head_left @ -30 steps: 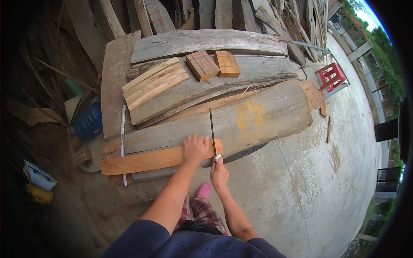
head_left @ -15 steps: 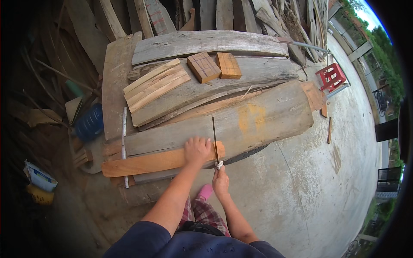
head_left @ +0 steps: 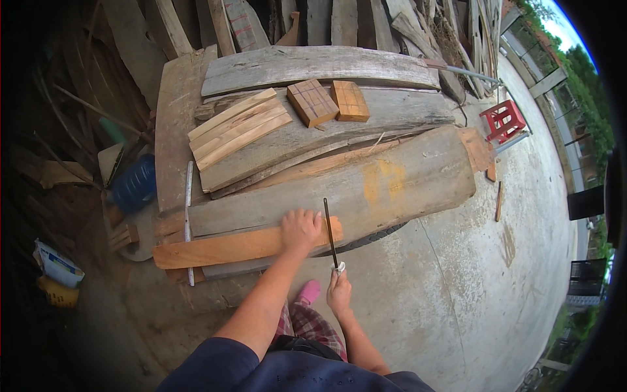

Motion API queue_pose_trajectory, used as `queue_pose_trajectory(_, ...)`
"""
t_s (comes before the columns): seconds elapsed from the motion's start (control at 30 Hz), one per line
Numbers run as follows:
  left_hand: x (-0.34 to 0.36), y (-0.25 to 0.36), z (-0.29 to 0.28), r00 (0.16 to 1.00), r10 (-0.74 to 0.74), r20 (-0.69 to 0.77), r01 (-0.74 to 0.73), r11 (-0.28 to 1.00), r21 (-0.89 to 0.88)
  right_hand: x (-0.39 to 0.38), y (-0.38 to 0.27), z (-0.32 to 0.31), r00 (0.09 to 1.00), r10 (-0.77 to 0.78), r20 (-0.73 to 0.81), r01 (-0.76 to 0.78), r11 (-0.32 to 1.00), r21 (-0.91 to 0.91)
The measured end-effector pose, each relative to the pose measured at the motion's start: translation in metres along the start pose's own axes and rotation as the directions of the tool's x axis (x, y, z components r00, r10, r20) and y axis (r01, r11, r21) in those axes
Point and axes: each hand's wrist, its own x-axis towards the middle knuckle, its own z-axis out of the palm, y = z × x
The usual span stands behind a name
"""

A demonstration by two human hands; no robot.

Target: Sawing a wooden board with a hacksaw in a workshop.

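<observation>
An orange-brown wooden board lies across the near side of a wide grey plank. My left hand presses on this board close to its right end, with the fingers bent over its far edge. In my right hand is a hacksaw blade with a white wrapped grip, and my fingers are closed round that grip. The thin dark blade points away from me and crosses the board just right of my left hand. The palm sides of both hands are hidden.
Pale wood strips and two marked wooden blocks rest on the planks behind. A white strip sticks out under the board's left part. Left stands a blue water bottle; right, a red stool on concrete.
My right hand has drawn the hacksaw blade back toward me and slightly to the right. My left hand and the board have stayed in place.
</observation>
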Motion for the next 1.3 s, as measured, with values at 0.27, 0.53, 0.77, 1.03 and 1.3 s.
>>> queue_pose_trajectory(0.27, 0.0, 0.007, 0.002, 0.999, -0.017, 0.028, 0.018, 0.999, -0.048, 0.05, -0.028, 0.0, 0.997, 0.072, 0.029, -0.071, 0.996, -0.062)
queue_pose_trajectory(0.53, 0.001, 0.003, -0.003, 0.999, -0.024, 0.036, 0.025, 0.999, -0.036, -0.018, 0.004, 0.0, 0.998, 0.028, -0.048, -0.03, 0.999, -0.031)
queue_pose_trajectory(0.77, 0.001, 0.008, 0.002, 0.998, -0.021, 0.057, 0.023, 0.999, -0.034, 0.04, -0.02, 0.009, 0.996, -0.019, -0.084, 0.013, 0.997, -0.077)
queue_pose_trajectory(1.03, 0.0, 0.009, -0.002, 1.0, -0.024, 0.009, 0.024, 0.999, -0.036, 0.039, -0.024, 0.002, 0.999, 0.044, -0.011, -0.045, 0.998, -0.046)
queue_pose_trajectory(1.3, 0.0, 0.003, 0.001, 0.999, 0.025, -0.042, -0.024, 1.0, 0.019, -0.008, 0.009, 0.0, 0.999, 0.018, -0.035, -0.019, 1.0, -0.012)
